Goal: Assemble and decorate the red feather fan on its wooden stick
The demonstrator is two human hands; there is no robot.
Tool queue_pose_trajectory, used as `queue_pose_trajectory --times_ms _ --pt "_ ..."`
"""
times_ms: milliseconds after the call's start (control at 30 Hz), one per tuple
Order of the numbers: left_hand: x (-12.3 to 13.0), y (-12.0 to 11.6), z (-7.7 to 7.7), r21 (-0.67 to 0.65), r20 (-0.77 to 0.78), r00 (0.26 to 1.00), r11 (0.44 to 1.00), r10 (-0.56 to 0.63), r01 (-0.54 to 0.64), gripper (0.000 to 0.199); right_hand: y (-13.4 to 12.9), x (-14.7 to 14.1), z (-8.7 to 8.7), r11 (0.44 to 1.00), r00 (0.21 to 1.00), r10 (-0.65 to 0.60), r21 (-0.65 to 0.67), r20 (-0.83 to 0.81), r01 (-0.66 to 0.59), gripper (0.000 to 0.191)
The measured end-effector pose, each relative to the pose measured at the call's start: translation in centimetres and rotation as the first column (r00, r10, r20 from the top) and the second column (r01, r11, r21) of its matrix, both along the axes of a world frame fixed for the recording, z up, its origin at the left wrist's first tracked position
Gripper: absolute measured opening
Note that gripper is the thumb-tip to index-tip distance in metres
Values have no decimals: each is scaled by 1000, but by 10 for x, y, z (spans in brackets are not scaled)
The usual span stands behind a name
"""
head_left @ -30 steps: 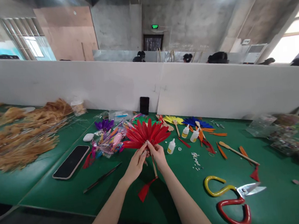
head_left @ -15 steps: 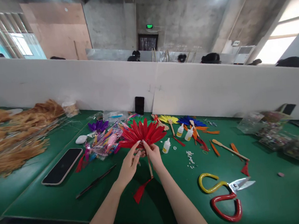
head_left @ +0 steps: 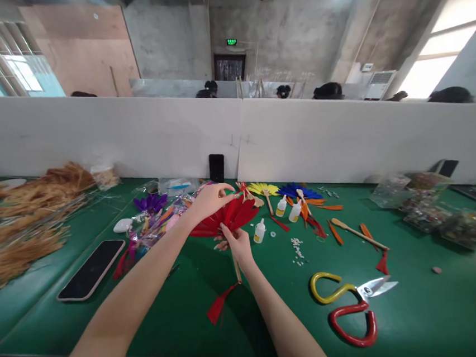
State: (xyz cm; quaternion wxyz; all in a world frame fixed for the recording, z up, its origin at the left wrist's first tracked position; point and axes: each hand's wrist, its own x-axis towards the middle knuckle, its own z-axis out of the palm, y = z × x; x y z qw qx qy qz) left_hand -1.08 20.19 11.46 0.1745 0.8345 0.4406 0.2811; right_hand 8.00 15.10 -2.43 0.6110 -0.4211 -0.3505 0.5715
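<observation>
A red feather fan point(head_left: 209, 224) with a thin wooden handle and a red tassel point(head_left: 220, 305) is held up over the green table. My right hand point(head_left: 236, 245) grips it at the base of the feathers, thumb on the front. My left hand point(head_left: 212, 199) reaches across the fan's upper edge, its fingers curled together at the feather tips. Part of the fan is hidden behind that hand and wrist. Just right of the fan stands a small white glue bottle point(head_left: 259, 231). Behind it lie a yellow feather fan point(head_left: 263, 189) and a blue one point(head_left: 296, 190).
Scissors point(head_left: 361, 296) with yellow and red handles lie at the front right. A phone point(head_left: 92, 271) rests on the left, near bagged feathers. White beads point(head_left: 297, 249), a wooden stick point(head_left: 359, 233) and brown fibres point(head_left: 27, 221) are spread about. A white partition point(head_left: 166, 132) stands behind.
My left hand has left the fan's base and moved up to the feather tips. The fan has tilted, and the right hand keeps its hold at the base.
</observation>
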Motion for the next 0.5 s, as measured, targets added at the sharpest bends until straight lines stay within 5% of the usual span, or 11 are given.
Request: queue_pose_trajectory --times_ms 167,500 --pt "11 19 2 51 -144 987 996 -72 80 21 0 0 0 1000 1000 2 -2 17 -2 40" --pt "7 17 -4 100 -94 993 992 -72 81 19 2 0 -2 999 999 39 -22 -23 -39 40"
